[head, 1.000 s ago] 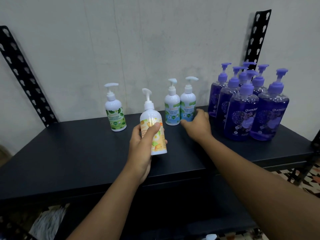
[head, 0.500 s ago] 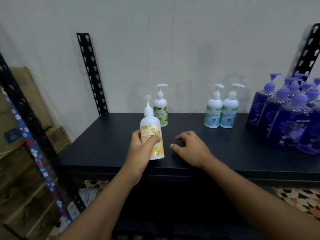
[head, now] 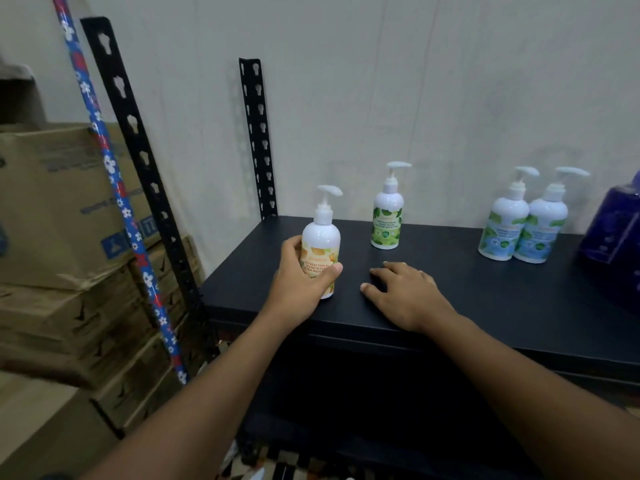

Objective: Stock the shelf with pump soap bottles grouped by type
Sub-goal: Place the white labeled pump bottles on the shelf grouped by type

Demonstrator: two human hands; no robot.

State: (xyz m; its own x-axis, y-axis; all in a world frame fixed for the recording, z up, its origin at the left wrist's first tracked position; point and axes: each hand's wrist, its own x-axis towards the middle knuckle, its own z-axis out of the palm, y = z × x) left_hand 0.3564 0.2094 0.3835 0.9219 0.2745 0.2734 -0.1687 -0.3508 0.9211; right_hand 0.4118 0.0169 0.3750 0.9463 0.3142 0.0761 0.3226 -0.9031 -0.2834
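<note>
One flat black metal shelf [head: 485, 306] carries everything. The left hand [head: 298, 289] wraps round the upright white plastic pump bottle with the orange label [head: 320, 237] near the front left corner, while the right hand [head: 408, 296] rests loose and empty. Best set it down gently, apart from the green-labelled white pump bottle [head: 387, 220].

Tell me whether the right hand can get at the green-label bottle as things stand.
Probably yes: the right hand lies empty on the shelf in front of the green-label bottle, with only bare shelf between them.
</note>
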